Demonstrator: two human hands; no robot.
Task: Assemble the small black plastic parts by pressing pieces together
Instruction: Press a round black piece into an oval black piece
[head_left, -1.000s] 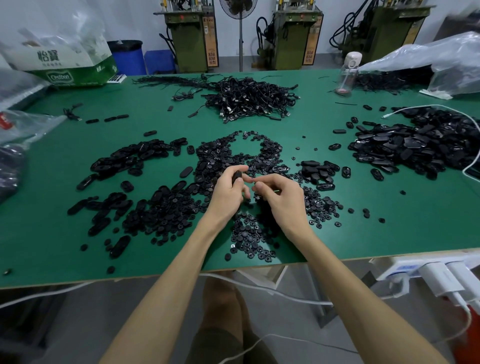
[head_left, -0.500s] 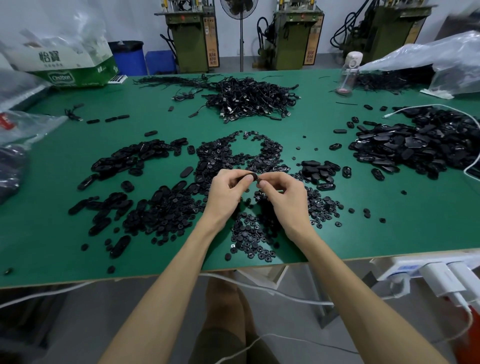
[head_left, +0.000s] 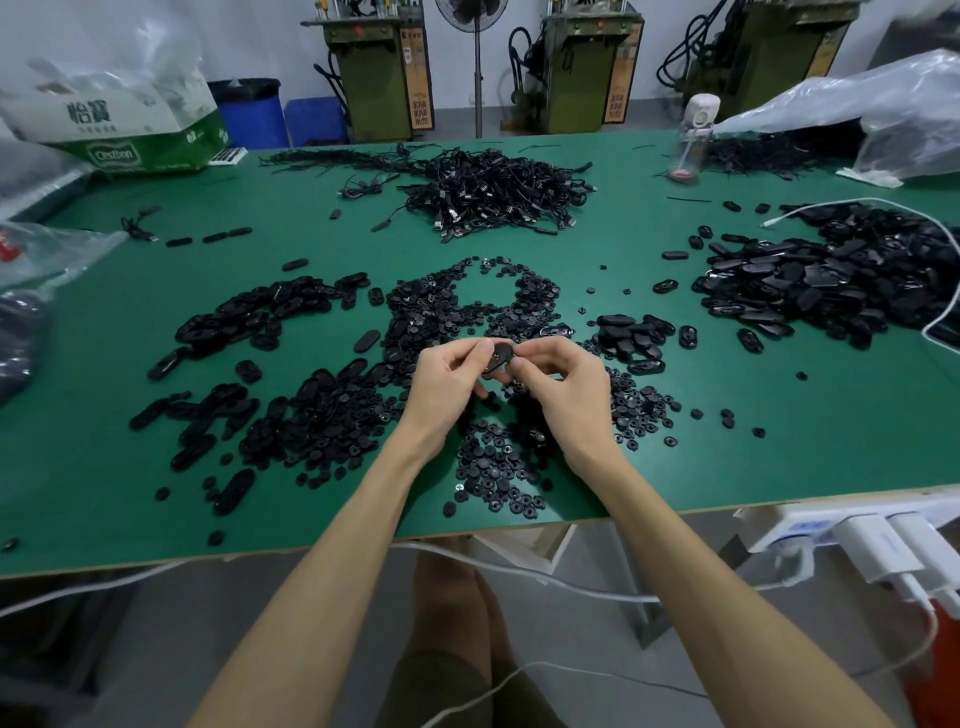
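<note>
Left hand (head_left: 449, 385), right hand (head_left: 565, 388) pinch our small oval black plastic part (head_left: 496, 358) for pressing; round black spares (head_left: 493, 470) at six o'clock.

**Inspector:** Oval piece (head_left: 496, 358), pinched between the left hand (head_left: 447, 379) and right hand (head_left: 566, 384): black plastic, smooth, dull sheen.

**Clerk:** The small round parts (head_left: 493, 470) just below the wrists?

**Inspector:** Black plastic, matt.

**Clerk:** The oval shells (head_left: 810, 280) well to the right of the right hand?

**Inspector:** Black plastic, glossier; their faces catch the light.

**Clerk:** The table top (head_left: 779, 441)?

**Inspector:** Green, matt, even. Its near edge shows pale bare wood.

**Clerk:** Beyond the hands?

**Inspector:** Cable heap (head_left: 493, 192): black sheathing, some silvery plug tips. Bag (head_left: 883, 114), far right: clear, crinkled plastic film. Box (head_left: 130, 130), far left: printed cardboard.
</note>
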